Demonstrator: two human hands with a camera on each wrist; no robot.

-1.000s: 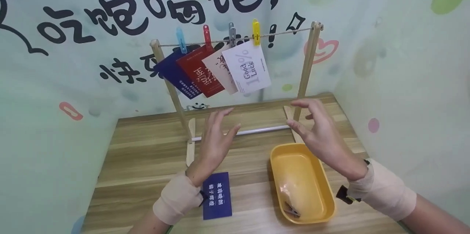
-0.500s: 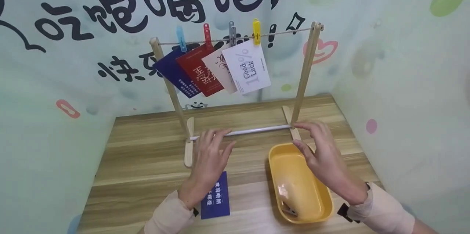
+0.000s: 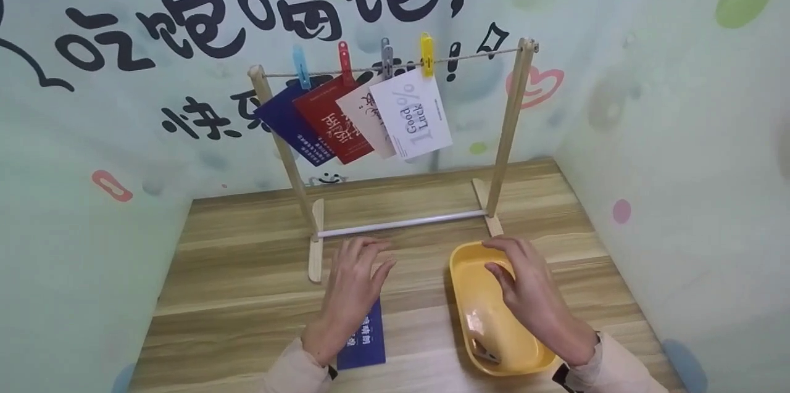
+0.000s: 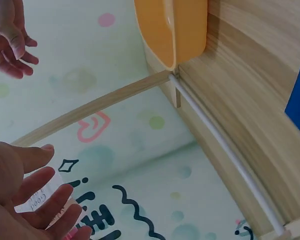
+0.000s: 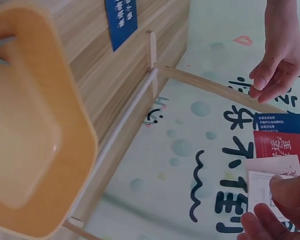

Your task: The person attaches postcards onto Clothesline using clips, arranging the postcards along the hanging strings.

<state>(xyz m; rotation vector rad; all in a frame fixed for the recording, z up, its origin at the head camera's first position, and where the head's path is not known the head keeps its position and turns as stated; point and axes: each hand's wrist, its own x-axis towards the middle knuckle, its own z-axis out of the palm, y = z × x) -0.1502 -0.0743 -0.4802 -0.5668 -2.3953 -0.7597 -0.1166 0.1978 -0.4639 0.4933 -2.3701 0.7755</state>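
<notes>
the worktop [image 3: 247, 269] carries a wooden rack [image 3: 510, 128] at the far side, its string holding four pegged cards [image 3: 355, 118]. nearer, on the right, sits a yellow tub [image 3: 460, 263] with a peg [image 3: 487, 353] at its near end. a blue card [image 3: 365, 343] lies flat at the near middle. the left hand [image 3: 355, 285] hovers over that card, fingers straight and spread, holding nothing. the right hand [image 3: 524, 291] hangs over the tub, fingers loosely bent, also empty. likely risks: a flat card is hard to lift and may slide or crease; a careless reach could tip the light tub or knock the rack.
</notes>
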